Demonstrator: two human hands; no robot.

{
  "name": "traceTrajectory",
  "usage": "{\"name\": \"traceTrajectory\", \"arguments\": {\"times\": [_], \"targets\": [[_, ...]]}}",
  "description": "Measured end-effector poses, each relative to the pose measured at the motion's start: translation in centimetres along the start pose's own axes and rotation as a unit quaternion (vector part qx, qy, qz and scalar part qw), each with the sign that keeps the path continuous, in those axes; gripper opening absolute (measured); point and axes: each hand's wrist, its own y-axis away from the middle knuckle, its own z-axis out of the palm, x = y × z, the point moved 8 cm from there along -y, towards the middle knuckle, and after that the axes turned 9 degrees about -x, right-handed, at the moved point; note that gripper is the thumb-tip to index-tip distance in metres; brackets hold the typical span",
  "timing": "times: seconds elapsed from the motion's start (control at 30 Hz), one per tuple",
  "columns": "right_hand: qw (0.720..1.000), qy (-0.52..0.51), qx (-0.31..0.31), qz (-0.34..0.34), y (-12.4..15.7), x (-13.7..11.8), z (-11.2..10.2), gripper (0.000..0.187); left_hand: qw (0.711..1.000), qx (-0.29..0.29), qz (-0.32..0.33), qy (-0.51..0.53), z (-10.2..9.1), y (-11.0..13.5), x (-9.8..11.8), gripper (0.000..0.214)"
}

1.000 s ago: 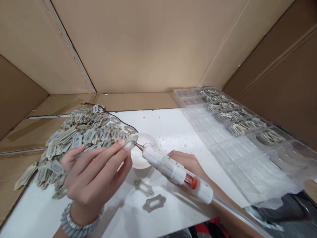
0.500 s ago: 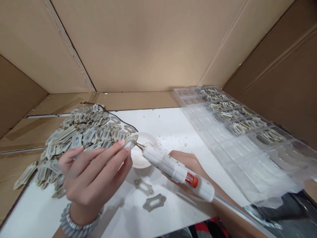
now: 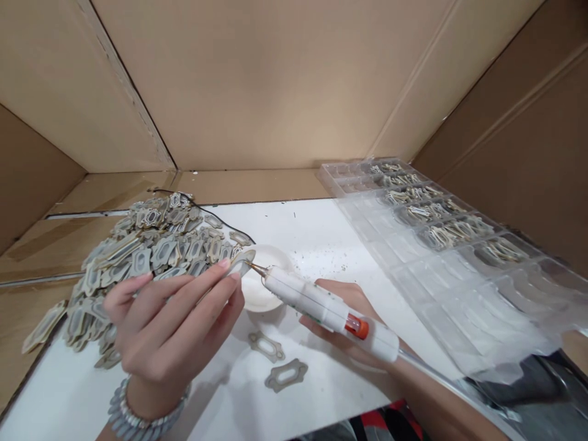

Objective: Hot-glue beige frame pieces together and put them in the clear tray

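My left hand [image 3: 179, 331], a beaded bracelet at its wrist, pinches a thin greyish frame-shaped plate [image 3: 243, 260] between thumb and fingertips. My right hand [image 3: 342, 309] is wrapped around a white pen-shaped tool [image 3: 305, 300] with an orange-red window and a tube at its rear; its fingers are partly hidden beneath. The tool's thin brass-coloured tip meets the plate's edge, though whether it presses in cannot be made out. Underneath stands a white round bowl [image 3: 264, 300]. Two similar frame plates, one upper [image 3: 266, 346] and one lower [image 3: 286, 375], lie flat nearer me.
A large heap of the same plates [image 3: 151, 245] spreads at the left, with a black cord [image 3: 215, 217] running past it. Clear compartment trays [image 3: 413, 269], some holding plates, line the right. Small crumbs dot the white table [image 3: 316, 226]. Cardboard walls [image 3: 275, 86] enclose the back and sides.
The white tool's body has shifted and turned slightly, while its tip stays at the plate. My left hand keeps its pinch, and appears marginally further left.
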Motion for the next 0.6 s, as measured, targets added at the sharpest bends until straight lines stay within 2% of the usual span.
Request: {"name": "traceTrajectory", "arguments": {"times": [0.2, 0.43, 0.6], "targets": [[1.0, 0.003, 0.002, 0.009, -0.02, 0.02, -0.05, 0.028, 1.0, -0.023, -0.006, -0.014, 0.17, 0.29, -0.12, 0.029], [1.0, -0.007, -0.008, 0.009, -0.02, 0.24, 0.01, 0.03, 1.0, -0.014, -0.012, -0.021, 0.25, 0.45, -0.49, 0.03], [0.999, -0.033, -0.016, 0.034, -0.11, 0.43, 0.08, 0.031, 1.0, -0.004, 0.018, -0.012, 0.2, 0.3, -0.26, 0.032]]}}
